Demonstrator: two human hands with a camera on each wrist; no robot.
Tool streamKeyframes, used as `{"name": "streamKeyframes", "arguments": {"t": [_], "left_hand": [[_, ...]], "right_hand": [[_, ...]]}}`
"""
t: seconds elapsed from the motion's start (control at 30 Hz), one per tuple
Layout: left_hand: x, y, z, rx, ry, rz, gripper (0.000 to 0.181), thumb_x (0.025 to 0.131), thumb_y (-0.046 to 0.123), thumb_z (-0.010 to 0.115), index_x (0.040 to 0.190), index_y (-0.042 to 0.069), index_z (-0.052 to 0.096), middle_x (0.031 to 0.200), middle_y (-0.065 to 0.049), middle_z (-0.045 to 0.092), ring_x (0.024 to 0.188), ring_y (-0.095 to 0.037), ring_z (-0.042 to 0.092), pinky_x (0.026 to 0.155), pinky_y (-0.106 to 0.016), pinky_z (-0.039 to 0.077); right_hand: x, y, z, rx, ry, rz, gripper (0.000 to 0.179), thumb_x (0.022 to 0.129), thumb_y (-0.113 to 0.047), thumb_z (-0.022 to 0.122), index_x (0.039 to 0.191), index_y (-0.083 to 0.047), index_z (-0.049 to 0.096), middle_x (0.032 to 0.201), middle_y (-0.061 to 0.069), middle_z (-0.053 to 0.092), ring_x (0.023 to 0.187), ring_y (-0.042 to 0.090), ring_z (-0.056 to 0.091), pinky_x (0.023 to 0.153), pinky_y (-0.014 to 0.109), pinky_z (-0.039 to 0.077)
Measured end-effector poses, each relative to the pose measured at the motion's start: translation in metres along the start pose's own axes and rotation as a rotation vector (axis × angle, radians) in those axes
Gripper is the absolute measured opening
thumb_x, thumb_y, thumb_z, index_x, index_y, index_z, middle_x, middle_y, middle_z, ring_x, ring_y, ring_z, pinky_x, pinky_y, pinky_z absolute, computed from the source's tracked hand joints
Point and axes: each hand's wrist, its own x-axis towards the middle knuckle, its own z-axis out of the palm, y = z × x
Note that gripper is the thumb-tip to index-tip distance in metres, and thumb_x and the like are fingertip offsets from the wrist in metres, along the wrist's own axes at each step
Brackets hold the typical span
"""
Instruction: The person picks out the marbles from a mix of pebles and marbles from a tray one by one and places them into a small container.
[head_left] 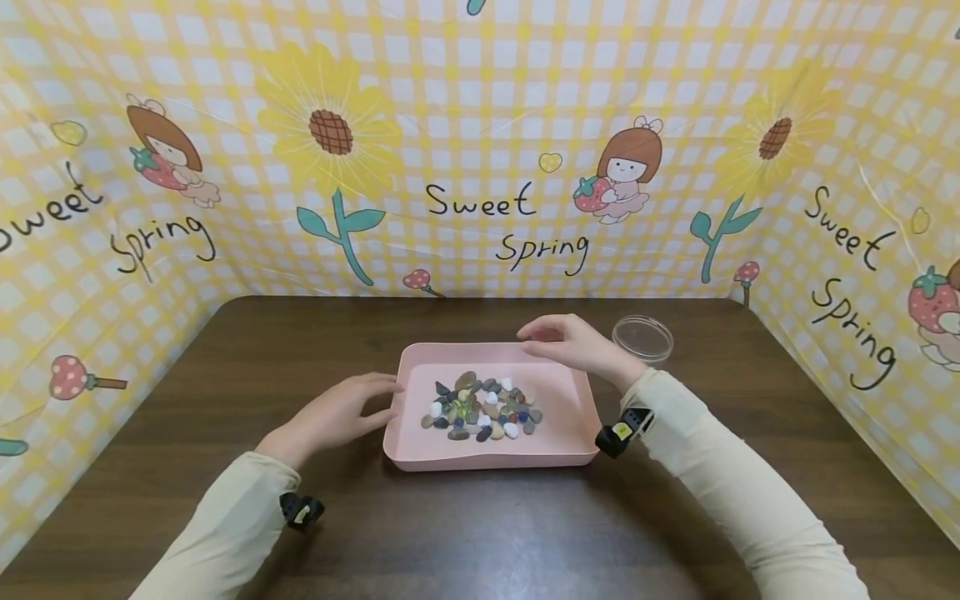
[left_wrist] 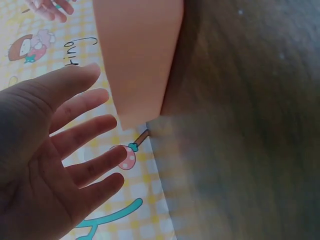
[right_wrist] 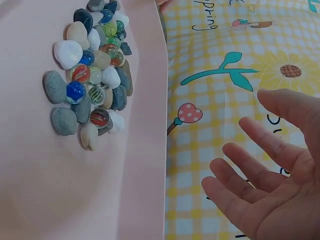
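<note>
A shallow pink tray [head_left: 495, 457] sits on the table, with a loose pile of pebbles [head_left: 483, 421] and glass marbles [right_wrist: 76, 92] inside. The pebbles are grey, white, tan and dark; the marbles are blue, green and red-swirled. At the tray's left side is my left hand [head_left: 337, 412], its fingertips right at the rim and its fingers spread, palm toward the tray. Over the tray's back right rim hovers my right hand [head_left: 566, 343], fingers loosely extended and holding nothing. In the right wrist view its fingers [right_wrist: 250, 172] are spread apart, away from the stones.
A clear round shallow dish [head_left: 642, 337] stands on the table behind the right hand, close to the right forearm. The brown wooden table [head_left: 480, 533] ends at a yellow checked fabric backdrop [head_left: 480, 125], which also runs along both sides.
</note>
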Motion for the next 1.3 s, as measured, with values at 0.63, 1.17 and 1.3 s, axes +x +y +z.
{"name": "streamKeyframes", "arguments": {"t": [0.63,1.17,1.3], "left_hand": [[-0.001,-0.002,0.003,-0.008,0.0,0.009,0.032,0.088,0.014,0.062,0.115,-0.001,0.063,0.125,-0.021,0.06,0.117,-0.037,0.056,0.099,-0.051,0.044],[0.0,0.001,0.0,0.0,-0.009,0.002,0.031,0.087,0.013,0.063,0.114,-0.002,0.063,0.121,-0.021,0.062,0.114,-0.036,0.058,0.098,-0.05,0.045],[0.0,0.001,-0.001,-0.002,-0.013,-0.004,0.031,0.087,0.013,0.063,0.114,-0.002,0.063,0.121,-0.02,0.063,0.114,-0.036,0.058,0.098,-0.05,0.045]], "right_hand": [[0.021,0.019,0.01,0.024,-0.078,0.167,0.034,0.09,-0.023,0.06,0.119,-0.005,0.061,0.126,0.012,0.061,0.12,0.029,0.055,0.103,0.042,0.043],[0.032,0.029,0.02,-0.01,-0.217,0.207,0.027,0.086,-0.024,0.067,0.109,-0.01,0.067,0.117,0.008,0.067,0.111,0.021,0.059,0.101,0.038,0.044],[0.033,0.033,0.02,0.015,-0.245,0.213,0.027,0.084,-0.022,0.069,0.107,-0.009,0.067,0.115,0.007,0.068,0.11,0.019,0.059,0.1,0.037,0.044]]}}
